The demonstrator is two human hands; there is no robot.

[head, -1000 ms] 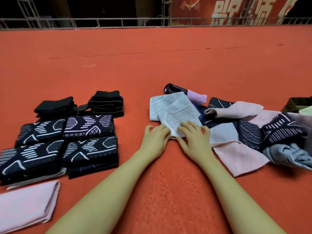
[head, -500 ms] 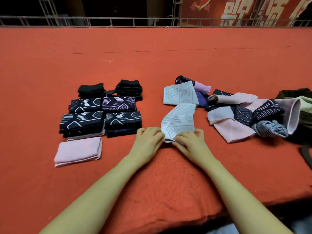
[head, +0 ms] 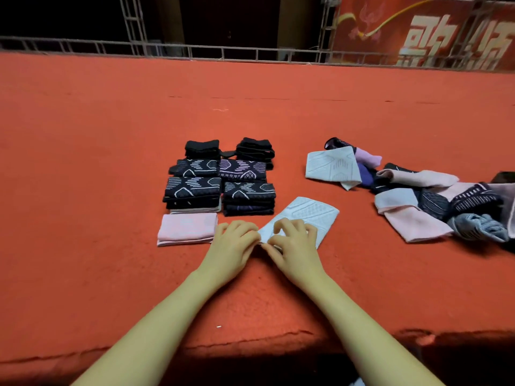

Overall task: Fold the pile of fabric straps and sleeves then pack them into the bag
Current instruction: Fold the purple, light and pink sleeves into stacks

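Note:
A white patterned sleeve (head: pixel 308 217) lies folded on the red carpet in front of me. My left hand (head: pixel 232 242) pinches its near left corner, and my right hand (head: pixel 292 242) rests on its near end with curled fingers gripping the cloth. To the left stand folded stacks: black patterned sleeves (head: pixel 195 190), plain black ones (head: pixel 202 149) and a pink one (head: pixel 186 229). An unfolded pile (head: pixel 434 201) of pink, dark and grey pieces lies at the right, with another white sleeve (head: pixel 331 165) beside it. No bag is clearly in view.
The red carpeted platform (head: pixel 111 135) stretches far back to a metal railing (head: pixel 195 50). Its front edge (head: pixel 250 346) drops off just under my forearms. A red banner (head: pixel 418 32) hangs at the back right.
The white sleeve went from the unfolded pile at the right to a spot beside the folded stacks, and now lies flat and folded. The view has pulled back and swung left.

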